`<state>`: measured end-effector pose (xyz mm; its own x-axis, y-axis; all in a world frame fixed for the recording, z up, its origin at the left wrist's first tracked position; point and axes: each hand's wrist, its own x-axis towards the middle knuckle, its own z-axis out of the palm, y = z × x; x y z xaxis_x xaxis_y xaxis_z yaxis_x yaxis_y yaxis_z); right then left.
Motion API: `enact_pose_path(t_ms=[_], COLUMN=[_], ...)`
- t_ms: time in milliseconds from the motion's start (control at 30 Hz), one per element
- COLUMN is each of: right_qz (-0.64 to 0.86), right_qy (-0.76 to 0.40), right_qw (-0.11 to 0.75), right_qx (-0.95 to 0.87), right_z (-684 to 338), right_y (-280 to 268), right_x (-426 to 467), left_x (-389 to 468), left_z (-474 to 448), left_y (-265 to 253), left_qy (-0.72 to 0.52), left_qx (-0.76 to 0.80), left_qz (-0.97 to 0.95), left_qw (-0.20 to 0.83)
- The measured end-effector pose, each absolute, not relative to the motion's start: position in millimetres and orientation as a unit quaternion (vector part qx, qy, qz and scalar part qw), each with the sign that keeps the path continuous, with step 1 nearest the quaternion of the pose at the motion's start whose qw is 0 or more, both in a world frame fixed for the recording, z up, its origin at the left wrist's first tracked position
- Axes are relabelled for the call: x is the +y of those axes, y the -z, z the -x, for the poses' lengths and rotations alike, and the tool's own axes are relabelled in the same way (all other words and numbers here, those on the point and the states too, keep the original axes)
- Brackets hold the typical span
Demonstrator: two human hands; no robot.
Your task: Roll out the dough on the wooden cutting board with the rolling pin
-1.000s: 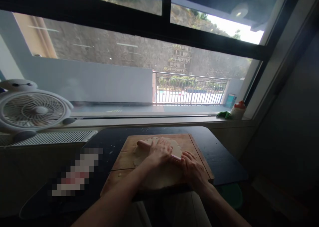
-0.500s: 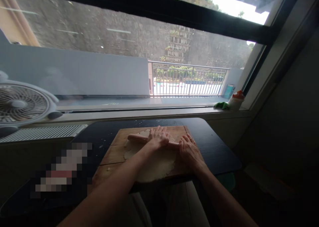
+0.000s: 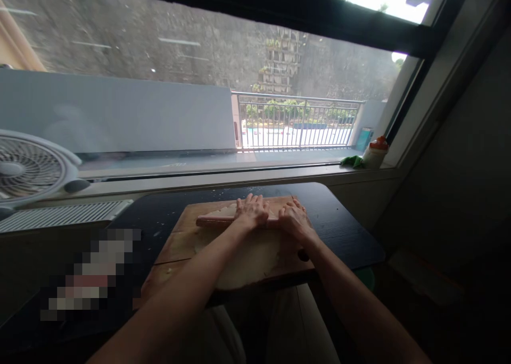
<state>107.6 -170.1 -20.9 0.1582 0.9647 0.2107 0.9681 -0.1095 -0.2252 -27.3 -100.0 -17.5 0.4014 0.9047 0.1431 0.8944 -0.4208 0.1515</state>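
Observation:
A wooden rolling pin (image 3: 215, 221) lies across a broad, thin sheet of dough (image 3: 245, 265). My left hand (image 3: 252, 209) is closed over the middle of the pin, its fingers reaching across to the far side. Further right, my right hand (image 3: 296, 220) grips the pin near its right end, which is hidden beneath the palm. Under the dough is a wooden board (image 3: 173, 247) with a dark round hole near its right front corner. My left forearm covers part of the dough and board.
The board rests on a dark table (image 3: 339, 225) below a window. A white fan (image 3: 35, 167) stands at left. On the sill sit a green cloth (image 3: 352, 162) and an orange-topped bottle (image 3: 376, 154). A pixelated patch (image 3: 96, 273) covers something on the table's left.
My right hand has moved left along the pin, closer to my left hand, uncovering the board's hole. The pin lies more level now. The whole view has shifted slightly.

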Motion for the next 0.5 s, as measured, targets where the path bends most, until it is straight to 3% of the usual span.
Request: enact_pose_path(t_ms=[200, 500], right_qz=[0.770, 0.740], right_qy=[0.004, 0.055], right_qw=[0.157, 0.192], right_qx=[-0.619, -0.642], right_z=[-118.6, -93.8], right_y=[26.7, 33.6], right_x=[-127.1, -214.4], left_x=[-61.6, -145.3], left_z=[16.8, 44.0], left_y=[14.5, 18.2], left_qy=[-0.102, -0.114], left_qx=[0.571, 0.518], left_qz=[-0.813, -0.848], left_qw=[0.046, -0.011])
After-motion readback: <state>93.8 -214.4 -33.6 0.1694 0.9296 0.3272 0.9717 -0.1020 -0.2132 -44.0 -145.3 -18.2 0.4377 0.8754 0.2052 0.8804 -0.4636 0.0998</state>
